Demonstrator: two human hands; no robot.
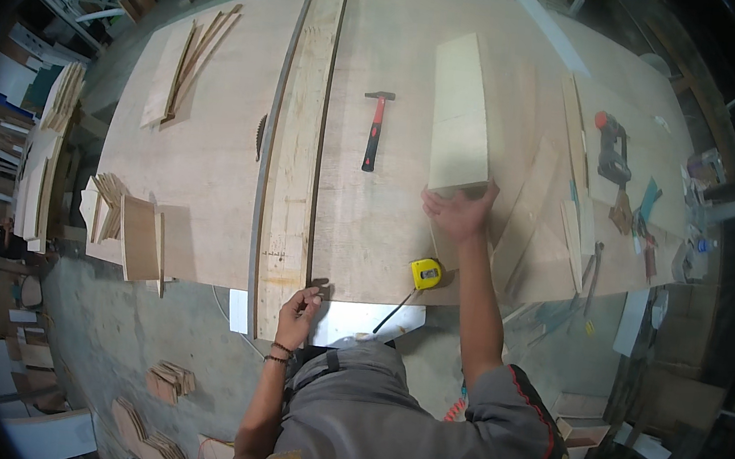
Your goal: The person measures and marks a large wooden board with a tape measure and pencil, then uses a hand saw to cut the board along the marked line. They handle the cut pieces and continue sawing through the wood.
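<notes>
Both hands at the worktable's near edge, the right one on a long pale block

Right hand (459, 212): thumb and fingers spread across the near end of the pale block (463, 114), gripping it. Left hand (298, 312): fingers loosely curled, by the near end of a long board (299, 133); cannot tell whether it holds anything.

Block lies right of the worktable's middle, long axis running from near edge towards far edge. Smooth, straight-sided, cream-coloured. One yellow tape measure (425, 274), squarish case, at the near edge. One hammer (373, 136), metal head, red and black handle, between board and block.

Long board: knotty wood, one dark strip along each side, two in all; its near end overhangs the near edge. Toothed rim of one round saw blade (260, 138) shows just left of it.

Worktable (368, 221): broad, pale, wood-faced. Towards its right edge, one nail gun (611, 148), dark body, red end. Far left corner: thin wood strips (197, 59), at least two. Near left corner: stacked wooden pieces (106, 206), count unclear.

Room: grey concrete floor (221, 348), at least two stacks of shaped boards (170, 382) on it.
</notes>
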